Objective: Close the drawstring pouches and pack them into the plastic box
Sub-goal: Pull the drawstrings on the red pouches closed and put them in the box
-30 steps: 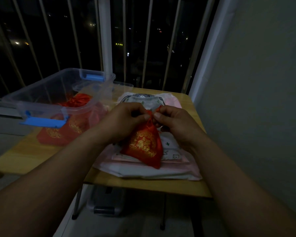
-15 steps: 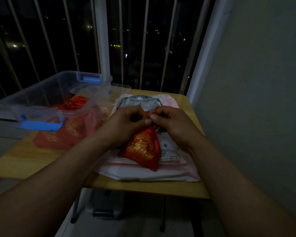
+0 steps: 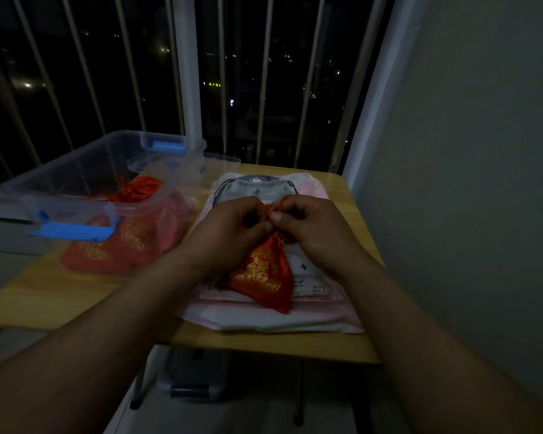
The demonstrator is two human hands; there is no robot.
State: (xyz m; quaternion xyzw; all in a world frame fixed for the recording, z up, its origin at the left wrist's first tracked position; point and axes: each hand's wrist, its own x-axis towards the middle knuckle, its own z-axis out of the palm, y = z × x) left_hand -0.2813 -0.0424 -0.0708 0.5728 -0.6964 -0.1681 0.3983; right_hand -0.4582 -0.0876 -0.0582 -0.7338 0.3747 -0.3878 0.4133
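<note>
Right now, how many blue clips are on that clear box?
2. One blue clip is on the plastic box's near end; the other on its far end, by the window. Dim light may hide more.

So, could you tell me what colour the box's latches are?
The latches are blue, seen in the head view.

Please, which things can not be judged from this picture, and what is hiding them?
All in the head view:
1. Mouth of the red pouch: covered by the left hand and the right hand. Whether it is drawn shut is unclear.
2. Red pouches in the plastic box: number unclear because of dim light and the cloudy wall.
3. Grey pouch: near part behind the hands.
</note>
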